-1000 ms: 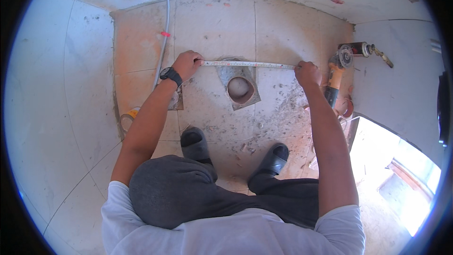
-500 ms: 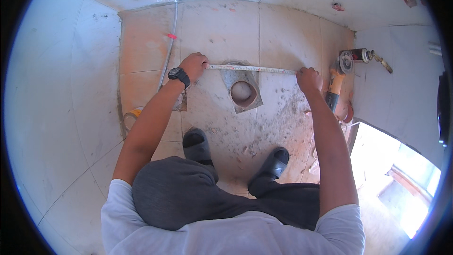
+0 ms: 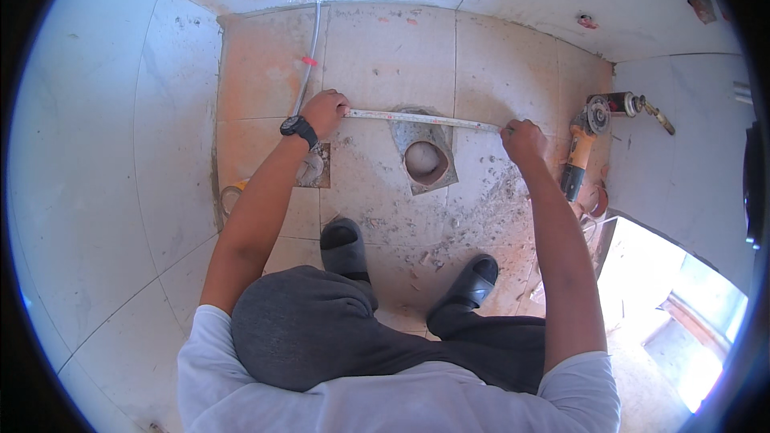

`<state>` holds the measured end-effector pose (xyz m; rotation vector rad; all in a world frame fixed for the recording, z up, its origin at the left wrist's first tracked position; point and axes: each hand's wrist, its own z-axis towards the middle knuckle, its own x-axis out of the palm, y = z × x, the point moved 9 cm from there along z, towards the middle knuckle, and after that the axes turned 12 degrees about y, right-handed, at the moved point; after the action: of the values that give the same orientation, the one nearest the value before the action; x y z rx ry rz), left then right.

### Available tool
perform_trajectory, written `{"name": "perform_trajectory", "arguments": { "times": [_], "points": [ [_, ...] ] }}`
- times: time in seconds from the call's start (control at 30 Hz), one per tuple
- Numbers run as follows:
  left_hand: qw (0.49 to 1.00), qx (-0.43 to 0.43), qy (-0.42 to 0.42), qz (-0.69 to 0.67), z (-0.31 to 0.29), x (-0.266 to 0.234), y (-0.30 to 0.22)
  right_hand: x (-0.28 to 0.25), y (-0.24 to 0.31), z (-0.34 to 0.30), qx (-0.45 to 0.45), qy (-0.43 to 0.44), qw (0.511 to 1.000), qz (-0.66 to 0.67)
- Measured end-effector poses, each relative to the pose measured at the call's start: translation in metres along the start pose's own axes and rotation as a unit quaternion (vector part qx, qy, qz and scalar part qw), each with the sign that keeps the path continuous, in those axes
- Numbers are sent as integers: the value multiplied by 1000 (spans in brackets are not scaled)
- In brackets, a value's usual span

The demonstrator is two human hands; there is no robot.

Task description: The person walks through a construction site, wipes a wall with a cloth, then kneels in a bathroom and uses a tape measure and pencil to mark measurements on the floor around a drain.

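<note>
A white tape measure blade [image 3: 429, 119] stretches between my two hands, slightly lower at its right end. My left hand [image 3: 325, 113], with a black watch on its wrist, is closed on the left end. The fingers of my right hand [image 3: 524, 143] are closed around the other end; whether a tape case is inside them is hidden. Below the blade, a round drain hole [image 3: 425, 162] sits in a rough square cutout of the tiled floor. Partly behind my left forearm is a second cutout [image 3: 314, 167] with rubble.
An orange angle grinder [image 3: 582, 144] lies at the right by a gas torch [image 3: 630, 104]. A hose [image 3: 311, 56] with a red band runs down from the far wall. Behind my left forearm is a yellow roll [image 3: 233, 195]. Loose debris [image 3: 489, 200] litters the floor.
The whole view has shifted a little, moving the floor and tools rightward in the picture. Both hands keep hold of the stretched tape; the left hand sits slightly farther left over the floor.
</note>
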<state>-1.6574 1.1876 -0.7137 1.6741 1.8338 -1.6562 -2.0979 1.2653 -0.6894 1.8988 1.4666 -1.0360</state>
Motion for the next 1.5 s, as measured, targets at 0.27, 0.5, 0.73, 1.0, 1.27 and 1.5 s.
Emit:
{"name": "perform_trajectory", "arguments": {
  "times": [0.27, 0.5, 0.73, 1.0, 1.27, 1.5],
  "points": [
    [1000, 16, 5, 13, 1, -2, 0, 0, 4, 3, 2, 1, 1000, -4],
    [999, 20, 42, 26, 10, 1, 10, 4, 2, 7, 6, -21, 1000, -16],
    [997, -6, 76, -7, 17, 0, 17, 3, 6, 7, 9, -19, 999, -25],
    [997, -17, 72, -22, 14, 0, 17, 4, 3, 8, 15, -25, 999, -15],
    [997, -12, 74, -16, 13, 2, 17, 7, 2, 10, 15, -14, 1000, -21],
    [997, 3, 78, 12, 14, 3, 17, 7, 1, 10, 12, -20, 1000, -5]
  ]
}}
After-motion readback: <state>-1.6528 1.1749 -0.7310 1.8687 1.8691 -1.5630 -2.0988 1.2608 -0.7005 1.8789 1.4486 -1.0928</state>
